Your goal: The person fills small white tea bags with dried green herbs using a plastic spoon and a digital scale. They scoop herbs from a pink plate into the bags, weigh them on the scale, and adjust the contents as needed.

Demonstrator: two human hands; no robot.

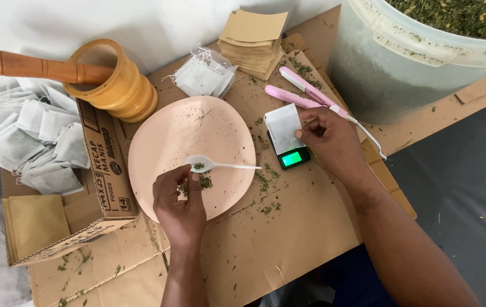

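Large translucent plastic tub of dried green leaf [402, 62], beyond the round pale-pink plate [169, 136] to the right, cut off by the frame edge. Small black pocket scale with lit green display [291, 157], right of the plate, mostly hidden under a white paper filter bag [281, 126]; right hand [328, 139] pinches that bag by its edge. Left hand [180, 202], over the plate's near rim, fingers closed on a white plastic spoon [209, 165] carrying a pinch of leaf. A little leaf under the fingers, probably loose on the plate. Flattened brown cardboard [288, 239] underlies the plate, strewn with crumbs.
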